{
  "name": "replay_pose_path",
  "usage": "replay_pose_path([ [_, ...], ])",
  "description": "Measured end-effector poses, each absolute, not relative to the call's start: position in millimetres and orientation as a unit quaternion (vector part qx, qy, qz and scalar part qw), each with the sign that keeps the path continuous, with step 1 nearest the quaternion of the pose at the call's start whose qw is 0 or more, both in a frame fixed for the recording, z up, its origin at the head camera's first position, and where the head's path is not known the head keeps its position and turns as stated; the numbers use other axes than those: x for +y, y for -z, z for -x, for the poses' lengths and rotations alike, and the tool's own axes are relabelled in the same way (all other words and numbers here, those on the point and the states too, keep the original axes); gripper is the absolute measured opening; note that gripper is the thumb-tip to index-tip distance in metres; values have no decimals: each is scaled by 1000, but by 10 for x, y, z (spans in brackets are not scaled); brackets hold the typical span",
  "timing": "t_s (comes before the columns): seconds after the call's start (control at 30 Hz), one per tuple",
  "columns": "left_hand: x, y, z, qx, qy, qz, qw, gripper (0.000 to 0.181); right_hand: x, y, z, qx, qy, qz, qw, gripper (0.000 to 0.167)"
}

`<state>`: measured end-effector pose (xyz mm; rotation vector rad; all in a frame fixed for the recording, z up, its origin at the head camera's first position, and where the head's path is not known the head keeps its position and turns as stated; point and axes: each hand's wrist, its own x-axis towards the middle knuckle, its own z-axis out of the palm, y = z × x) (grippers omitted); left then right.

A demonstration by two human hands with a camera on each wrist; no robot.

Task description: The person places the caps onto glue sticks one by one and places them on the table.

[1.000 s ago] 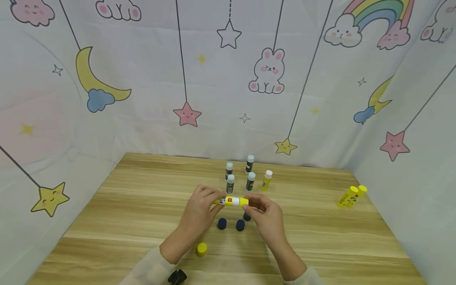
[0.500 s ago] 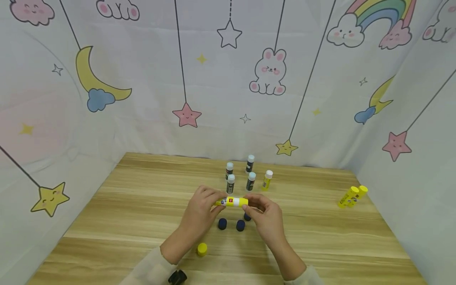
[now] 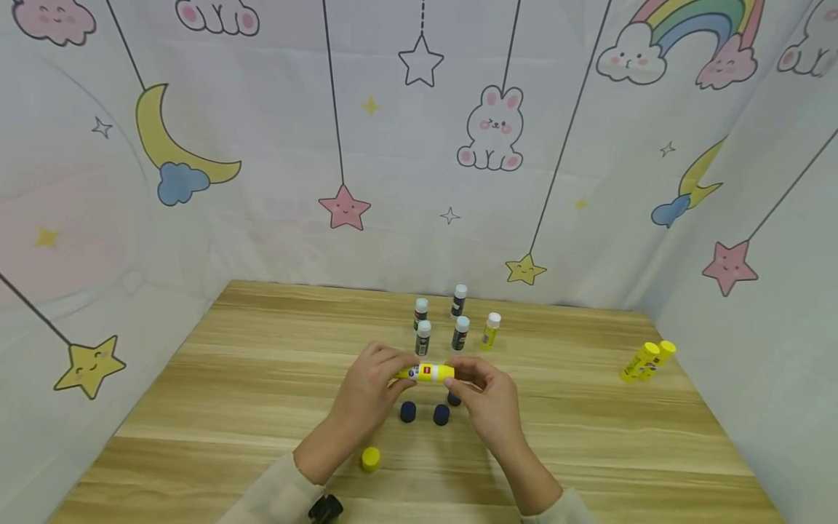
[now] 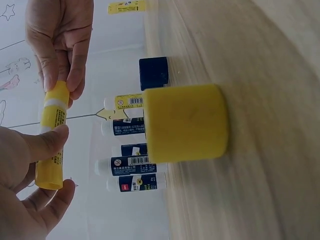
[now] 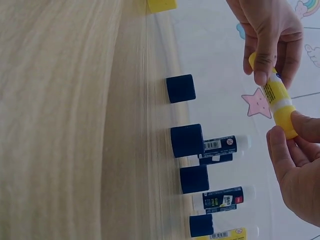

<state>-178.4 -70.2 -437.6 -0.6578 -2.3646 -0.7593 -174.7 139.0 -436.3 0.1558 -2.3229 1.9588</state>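
One yellow glue stick [image 3: 427, 372] is at my twelve o'clock, my left hand [image 3: 370, 380] pinching its body [image 5: 276, 92] at nine and my right hand [image 3: 491, 399] pinching its cap [image 5: 285, 121] at three; I think I should keep both parts straight.

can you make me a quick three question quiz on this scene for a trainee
1. True or false: in the head view, the loose yellow cap is nearer the picture's bottom edge than the navy caps.
2. How many navy caps show in the right wrist view: A) two, B) four, C) six?
3. Fill in: the left hand and right hand both hold a ____ glue stick.

Key: 1 true; 2 B; 3 yellow.
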Motion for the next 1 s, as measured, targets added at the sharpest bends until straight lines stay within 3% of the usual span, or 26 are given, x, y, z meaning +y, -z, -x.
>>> replay_pose_path([
  [1.0, -721, 4322, 1814, -860, 261, 299, 321, 35, 1323, 4288, 1701, -777, -622, -45, 84, 21],
])
